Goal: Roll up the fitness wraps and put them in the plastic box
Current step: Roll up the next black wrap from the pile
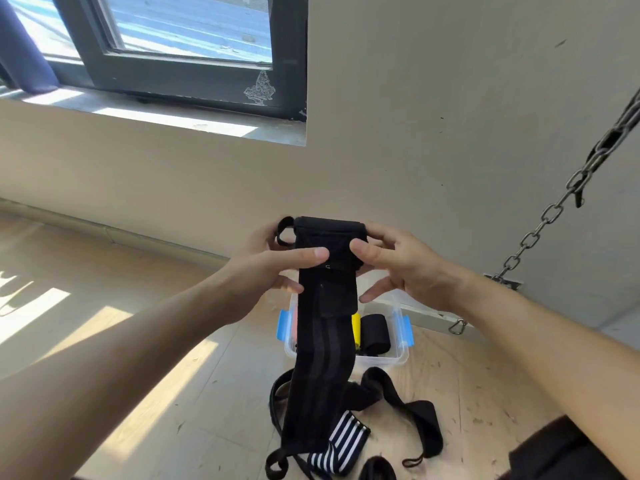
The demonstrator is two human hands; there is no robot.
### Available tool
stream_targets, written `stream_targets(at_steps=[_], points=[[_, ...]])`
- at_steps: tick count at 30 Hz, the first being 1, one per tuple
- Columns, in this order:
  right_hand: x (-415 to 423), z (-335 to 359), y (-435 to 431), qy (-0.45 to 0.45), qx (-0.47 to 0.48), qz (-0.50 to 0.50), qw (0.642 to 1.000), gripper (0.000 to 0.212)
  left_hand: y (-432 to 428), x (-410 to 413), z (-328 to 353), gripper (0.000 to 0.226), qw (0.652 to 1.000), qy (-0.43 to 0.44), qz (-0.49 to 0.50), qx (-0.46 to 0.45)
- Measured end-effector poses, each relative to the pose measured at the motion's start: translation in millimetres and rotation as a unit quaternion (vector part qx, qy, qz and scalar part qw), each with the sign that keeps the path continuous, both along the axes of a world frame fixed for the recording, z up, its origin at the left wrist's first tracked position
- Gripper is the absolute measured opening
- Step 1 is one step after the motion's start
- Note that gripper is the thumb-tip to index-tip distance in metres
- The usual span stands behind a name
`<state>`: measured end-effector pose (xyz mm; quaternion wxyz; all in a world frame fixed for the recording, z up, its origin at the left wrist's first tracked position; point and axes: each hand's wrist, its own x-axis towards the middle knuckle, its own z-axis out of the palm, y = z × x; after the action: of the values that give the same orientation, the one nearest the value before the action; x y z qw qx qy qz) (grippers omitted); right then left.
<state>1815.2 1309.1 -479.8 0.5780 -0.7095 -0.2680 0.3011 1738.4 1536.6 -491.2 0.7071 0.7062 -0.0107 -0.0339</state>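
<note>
Wrap (pixel 323 358) between left hand (pixel 273 268), right hand (pixel 398 268)

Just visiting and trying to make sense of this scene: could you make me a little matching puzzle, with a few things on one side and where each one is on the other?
Things
1. long black wrap
2. striped wrap
3. plastic box
4. chain

Places
A. hanging by the wall, at right
B. lying loose on the floor
C. pinched between left hand and right hand
D. standing on the floor, with a rolled wrap inside

Pairs: 1-C, 2-B, 3-D, 4-A
</note>
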Motion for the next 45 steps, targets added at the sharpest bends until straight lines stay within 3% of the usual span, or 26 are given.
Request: stream_targets(at_steps=[8,14,21,28,33,39,45], points=[[-2.8,-0.6,1.8,0.042,0.034,-0.023,0.998,0.043,-3.2,-1.0,-4.4,0.052,1.000,-0.015,-0.004,0.011],[-0.8,-4.8,2.0,0.022,0.087,-0.045,0.995,0.051,-1.9,-0.6,-4.7,0.067,0.994,0.098,-0.044,0.013],[0.8,-12.3,3.4,-0.048,0.074,-0.039,0.995,0.065,-4.1,1.7,-4.5,0.049,0.996,0.077,-0.035,-0.018],[-1.8,-8.8,4.5,0.031,0.058,-0.036,0.997,0.075,-1.1,2.8,-6.9,0.044,0.998,0.039,-0.041,-0.020],[-2.6,-6.7,4.0,0.059,0.039,-0.018,0.997,0.052,-2.6,4.9,-8.5,0.050,0.999,0.017,-0.005,-0.039],[-2.4,-10.2,5.1,0.093,0.056,-0.032,0.994,0.048,-3.0,2.6,-9.8,0.059,1.000,-0.001,0.007,-0.018],[-1.0,-7.2,4.5,0.080,0.095,-0.049,0.991,0.052,-2.0,-0.4,-6.6,0.062,0.993,0.116,-0.035,0.012]])
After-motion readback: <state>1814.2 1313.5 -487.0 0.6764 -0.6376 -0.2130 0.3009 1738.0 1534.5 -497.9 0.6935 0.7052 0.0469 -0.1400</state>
